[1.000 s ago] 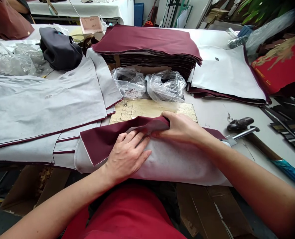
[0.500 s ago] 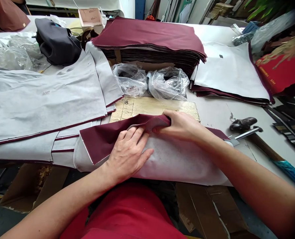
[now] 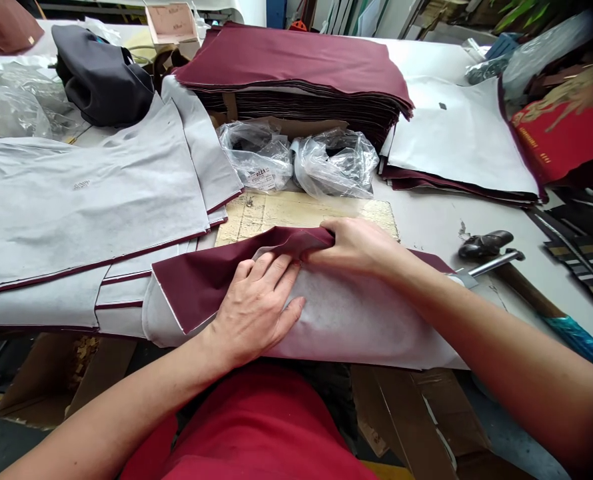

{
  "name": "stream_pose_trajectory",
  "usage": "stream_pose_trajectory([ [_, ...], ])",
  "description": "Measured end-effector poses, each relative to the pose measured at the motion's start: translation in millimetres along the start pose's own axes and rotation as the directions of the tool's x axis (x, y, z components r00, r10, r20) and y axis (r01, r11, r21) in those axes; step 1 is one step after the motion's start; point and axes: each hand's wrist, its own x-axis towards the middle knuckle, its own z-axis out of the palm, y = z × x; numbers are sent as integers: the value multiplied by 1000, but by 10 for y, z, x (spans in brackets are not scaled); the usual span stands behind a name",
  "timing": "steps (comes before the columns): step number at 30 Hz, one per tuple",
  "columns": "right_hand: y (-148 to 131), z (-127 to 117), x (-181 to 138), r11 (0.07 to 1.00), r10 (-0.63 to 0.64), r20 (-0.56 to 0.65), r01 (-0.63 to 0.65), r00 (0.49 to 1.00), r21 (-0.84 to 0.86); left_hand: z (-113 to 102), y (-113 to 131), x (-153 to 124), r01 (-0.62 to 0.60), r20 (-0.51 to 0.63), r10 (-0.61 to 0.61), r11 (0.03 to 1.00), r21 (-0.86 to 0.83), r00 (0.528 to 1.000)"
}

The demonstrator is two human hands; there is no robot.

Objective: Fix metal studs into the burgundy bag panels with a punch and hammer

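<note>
A maroon leather-like sheet (image 3: 189,283) with a pale grey backing lies at the table's front edge, its far edge folded over toward me. My left hand (image 3: 259,303) rests flat on the grey side, fingers stretched out and their tips at the fold. The folded edge is gripped by my right hand (image 3: 349,245), thumb on the near side and fingers hidden behind the material. Just beyond the fold lies a worn yellowish board (image 3: 296,210), partly covered by the sheet.
More grey-backed sheets (image 3: 106,193) spread out at left. A tall maroon stack (image 3: 296,60) stands behind two clear plastic bags (image 3: 334,163). At right are grey-backed pieces (image 3: 461,137), a metal-ended tool (image 3: 494,263) and a hammer (image 3: 531,290) with blue wrapping on its handle.
The view has shifted slightly, so most things sit a little further left and up. Both hands keep nearly the same places on the sheet.
</note>
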Motion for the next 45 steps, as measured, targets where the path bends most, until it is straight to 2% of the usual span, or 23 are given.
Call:
stream_pose_trajectory([
  [7,73,-62,32,980,-91,78,76,993,184,11,1,3,16,1,-16,1000,-5,1000],
  [12,58,-62,38,989,-110,52,104,993,108,5,1,14,-22,7,22,999,39,1000],
  [18,36,-36,65,992,-90,100,80,991,101,35,10,-19,-21,-4,22,999,37,1000],
  [23,53,-64,75,993,-104,44,102,994,52,32,-24,-25,-36,9,36,998,47,999],
  [26,263,-226,-130,972,-146,21,140,989,188,20,-57,-59,-62,-2,62,998,33,998],
  [27,375,-282,-254,972,-99,-33,104,995,209,22,-67,-73,-70,-8,70,997,29,997],
  [28,502,-324,-399,982,7,-118,16,993,189,31,-77,-87,-77,-15,78,997,26,997],
  [29,638,-343,-556,981,164,-220,-136,962,136,45,-84,-96,-83,-24,83,996,24,996],
  [30,777,-335,-713,940,337,-317,-332,887,72,61,-88,-101,-86,-33,87,996,23,996],
  [32,1041,-236,-985,744,602,-413,-668,683,-21,92,-84,-94,-90,-50,91,996,22,995],
  [33,1156,-154,-1082,658,678,-405,-752,614,-38,101,-76,-85,-90,-55,91,996,23,994],
  [34,1253,-62,-1151,618,717,-383,-785,582,-36,104,-66,-74,-89,-58,91,996,25,994],
  [35,1332,31,-1194,618,728,-369,-786,578,-12,102,-55,-64,-88,-57,89,996,27,994],
  [37,1430,183,-1231,643,735,-375,-757,565,119,92,-37,-54,-86,-55,87,996,29,995],
  [39,1459,265,-1255,618,786,-353,-662,508,423,86,-36,-69,-83,-67,84,996,21,994],
  [40,1450,280,-1274,560,818,-309,-550,485,620,89,-42,-86,-79,-83,80,997,12,993],
  [41,1424,284,-1297,469,835,-256,-385,488,795,96,-50,-107,-73,-107,73,997,0,992],
  [43,1309,275,-1335,273,801,-235,14,551,962,117,-71,-152,-68,-153,64,997,-22,986],
  [45,1084,272,-1323,147,696,-303,283,651,948,137,-87,-184,-69,-180,61,997,-37,982],
])
